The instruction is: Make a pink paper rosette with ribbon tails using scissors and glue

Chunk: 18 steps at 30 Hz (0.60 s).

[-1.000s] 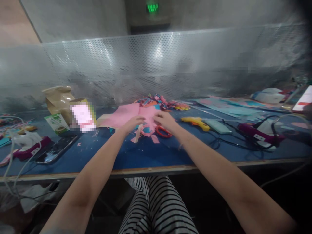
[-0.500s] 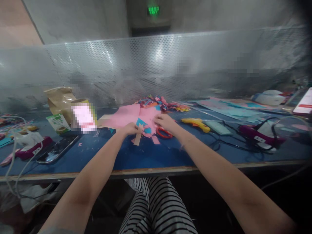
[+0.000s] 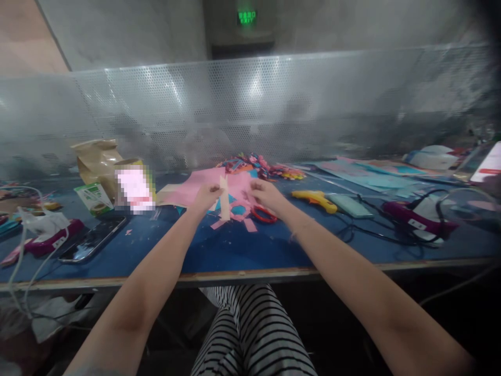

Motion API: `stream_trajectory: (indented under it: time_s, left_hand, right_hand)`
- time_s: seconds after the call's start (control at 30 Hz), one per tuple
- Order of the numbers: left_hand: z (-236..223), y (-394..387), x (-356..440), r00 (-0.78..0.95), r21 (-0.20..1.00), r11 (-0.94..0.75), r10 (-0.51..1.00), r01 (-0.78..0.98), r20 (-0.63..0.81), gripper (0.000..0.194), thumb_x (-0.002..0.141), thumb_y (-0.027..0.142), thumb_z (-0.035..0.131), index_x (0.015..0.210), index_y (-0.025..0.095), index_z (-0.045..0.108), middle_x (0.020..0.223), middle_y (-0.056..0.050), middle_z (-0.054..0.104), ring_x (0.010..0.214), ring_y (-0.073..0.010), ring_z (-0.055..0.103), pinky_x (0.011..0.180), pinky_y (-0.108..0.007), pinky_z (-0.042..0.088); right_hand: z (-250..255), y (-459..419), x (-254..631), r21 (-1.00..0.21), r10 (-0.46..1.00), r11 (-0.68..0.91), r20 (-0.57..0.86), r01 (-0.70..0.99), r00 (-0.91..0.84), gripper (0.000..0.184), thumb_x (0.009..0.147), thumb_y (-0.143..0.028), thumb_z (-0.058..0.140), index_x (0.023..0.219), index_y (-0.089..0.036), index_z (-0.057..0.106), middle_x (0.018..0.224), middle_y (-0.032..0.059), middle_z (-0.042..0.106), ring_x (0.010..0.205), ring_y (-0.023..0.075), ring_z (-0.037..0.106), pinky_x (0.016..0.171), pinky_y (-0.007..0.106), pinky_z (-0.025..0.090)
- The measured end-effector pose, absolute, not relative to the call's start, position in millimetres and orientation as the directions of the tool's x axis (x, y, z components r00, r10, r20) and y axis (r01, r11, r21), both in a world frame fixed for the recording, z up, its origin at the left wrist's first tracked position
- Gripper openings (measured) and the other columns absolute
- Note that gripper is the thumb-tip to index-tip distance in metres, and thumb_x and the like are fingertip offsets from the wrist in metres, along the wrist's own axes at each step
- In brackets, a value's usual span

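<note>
Over the middle of the blue table, my left hand [image 3: 208, 196] pinches a cream paper strip [image 3: 225, 203] with a notched top, held upright. My right hand [image 3: 266, 196] is closed at the fingertips beside a pink sheet [image 3: 238, 183]. Whatever it may hold there is too small to make out. Just below that hand lie red-handled scissors [image 3: 264, 214], their blades not visible. Pink cut pieces [image 3: 249, 225] and some blue paper are spread under and between my hands. A larger pink sheet [image 3: 195, 185] lies behind my left hand.
Behind my hands is a heap of colourful paper pieces [image 3: 258, 167]. To the right are a yellow glue gun [image 3: 315, 200], a pale green box [image 3: 351, 206] and a purple power strip [image 3: 417, 216] with cables. A phone [image 3: 94, 240] and paper bag [image 3: 96, 164] are at left.
My left hand has risen slightly and brought the cream strip from a slant to upright, uncovering pink pieces below. My right hand has barely moved.
</note>
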<state>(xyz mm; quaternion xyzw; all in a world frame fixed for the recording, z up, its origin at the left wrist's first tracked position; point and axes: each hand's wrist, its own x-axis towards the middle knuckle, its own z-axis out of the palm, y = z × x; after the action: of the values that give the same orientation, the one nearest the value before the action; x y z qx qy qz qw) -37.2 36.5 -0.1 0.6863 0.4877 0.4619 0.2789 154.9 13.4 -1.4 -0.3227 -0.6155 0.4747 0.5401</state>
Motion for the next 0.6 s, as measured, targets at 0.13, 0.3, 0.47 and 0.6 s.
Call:
stream_trajectory:
  time_s: [0.13, 0.3, 0.47, 0.6]
  left_hand:
    - [-4.4, 35.3, -31.2, 0.131, 0.888, -0.351, 0.936, 0.296, 0.326, 0.014, 0.064, 0.027, 0.051, 0.069, 0.014, 0.055, 0.063, 0.001, 0.052, 0.055, -0.01, 0.049, 0.052, -0.023, 0.04]
    - [-3.3, 28.0, -27.8, 0.179, 0.934, -0.27, 0.956, 0.234, 0.231, 0.014, 0.063, 0.021, 0.05, 0.073, 0.014, 0.057, 0.062, 0.002, 0.054, 0.056, -0.0102, 0.051, 0.052, -0.023, 0.042]
    - [1.3, 18.3, -22.8, 0.196, 0.939, -0.239, 0.962, 0.249, 0.192, 0.017, 0.06, 0.018, 0.055, 0.075, 0.013, 0.058, 0.064, 0.0, 0.058, 0.056, -0.0104, 0.053, 0.049, -0.021, 0.04]
    - [4.6, 8.9, -13.6, 0.166, 0.942, -0.255, 0.961, 0.22, 0.221, 0.011, 0.06, 0.02, 0.059, 0.067, 0.012, 0.056, 0.054, 0.002, 0.052, 0.047, -0.0066, 0.047, 0.043, -0.017, 0.034]
  right_hand:
    - [1.8, 8.2, 154.5, -0.943, 0.919, 0.332, 0.329, -0.023, -0.217, 0.02, 0.057, -0.016, 0.054, 0.077, -0.016, 0.051, 0.07, -0.0024, 0.05, 0.058, 0.0081, 0.053, 0.053, 0.022, 0.044]
    - [4.1, 5.1, 158.4, -0.939, 0.911, 0.333, 0.299, 0.079, -0.285, 0.027, 0.059, -0.015, 0.058, 0.085, -0.014, 0.056, 0.072, 0.0011, 0.057, 0.053, 0.0062, 0.051, 0.047, 0.019, 0.041]
    - [6.8, 2.5, 159.4, -0.952, 0.927, 0.294, 0.261, 0.087, -0.269, 0.022, 0.055, -0.015, 0.063, 0.073, -0.014, 0.05, 0.056, -0.0019, 0.055, 0.053, 0.009, 0.054, 0.051, 0.02, 0.042]
    - [11.9, -4.4, 156.3, -0.911, 0.923, 0.346, 0.287, 0.225, -0.257, 0.019, 0.058, -0.015, 0.061, 0.074, -0.014, 0.052, 0.055, -0.0019, 0.055, 0.052, 0.0089, 0.053, 0.052, 0.02, 0.042]
